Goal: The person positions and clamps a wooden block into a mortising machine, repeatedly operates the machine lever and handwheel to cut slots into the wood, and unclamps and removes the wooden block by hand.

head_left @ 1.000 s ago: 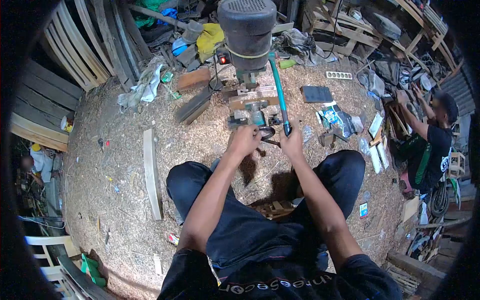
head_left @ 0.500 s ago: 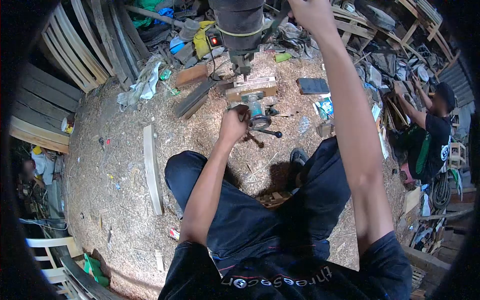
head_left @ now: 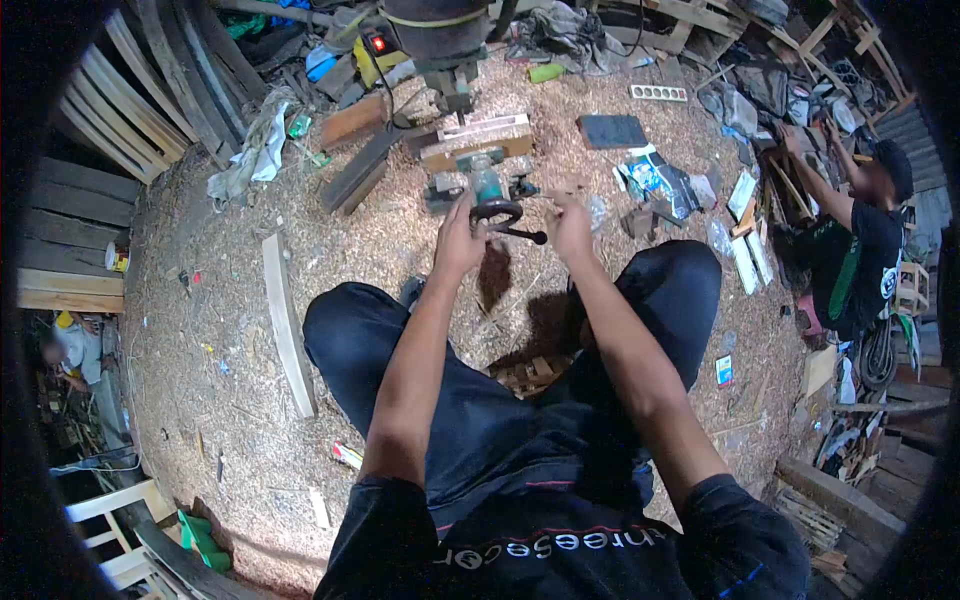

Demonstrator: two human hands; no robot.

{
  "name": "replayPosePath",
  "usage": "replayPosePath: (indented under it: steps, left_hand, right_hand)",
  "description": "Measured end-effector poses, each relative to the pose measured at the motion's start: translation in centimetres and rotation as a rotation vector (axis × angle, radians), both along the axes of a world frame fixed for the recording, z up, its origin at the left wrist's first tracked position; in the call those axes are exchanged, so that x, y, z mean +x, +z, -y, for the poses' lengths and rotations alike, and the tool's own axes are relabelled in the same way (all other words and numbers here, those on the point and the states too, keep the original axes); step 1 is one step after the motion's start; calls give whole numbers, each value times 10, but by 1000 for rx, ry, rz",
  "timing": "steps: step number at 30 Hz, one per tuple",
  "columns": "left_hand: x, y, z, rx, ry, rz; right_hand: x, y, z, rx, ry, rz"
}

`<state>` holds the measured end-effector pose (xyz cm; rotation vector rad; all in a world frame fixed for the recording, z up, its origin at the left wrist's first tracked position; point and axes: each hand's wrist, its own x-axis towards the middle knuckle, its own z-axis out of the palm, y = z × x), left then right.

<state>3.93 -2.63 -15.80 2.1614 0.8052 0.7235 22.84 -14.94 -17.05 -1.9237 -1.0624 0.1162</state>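
A drill press head with a downward bit hangs above a pale wood block. The block is held in a green-and-grey machine vise near the ground. At the vise's front is a dark handwheel with a ball-ended handle. My left hand is closed at the wheel's left rim, its fingertips partly hidden. To the right of the wheel, my right hand has its fingers curled by the vise's right side; what they hold, if anything, is blurred.
Wood shavings cover the ground. Dark wood pieces lie left of the vise and a dark slab to its right. A long pale slat lies by my left knee. Other people work at right and far left.
My right hand has come down from beside the drill press head to the right of the vise. My left hand has shifted to the handwheel's rim. The view has tilted lower.
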Motion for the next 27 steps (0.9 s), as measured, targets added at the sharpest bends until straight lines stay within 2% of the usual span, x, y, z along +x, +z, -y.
replayPosePath:
  steps: [2, 5, 15, 17, 18, 23, 27]
  left_hand:
    - [0, -18, 2, -7, -16, -69]
    - [3, -21, 7, -43, 10, -57]
    - [-3, -18, 17, -136, 26, 37]
    - [-10, -31, 19, -89, 23, -62]
    - [-12, -32, 22, -75, 20, -83]
    - [-16, -36, 20, -61, -58, -125]
    - [-15, -24, 24, -152, -56, -171]
  right_hand:
    - [-11, -21, 14, -278, -35, -121]
    - [-14, -48, 17, -420, 83, 3]
    - [-2, -97, 21, -345, 22, -34]
    - [-1, -107, 25, -328, -10, -109]
    - [2, -107, 24, -419, 3, -115]
    - [10, -125, 26, -435, -49, -177]
    - [18, -154, 22, -450, -93, -144]
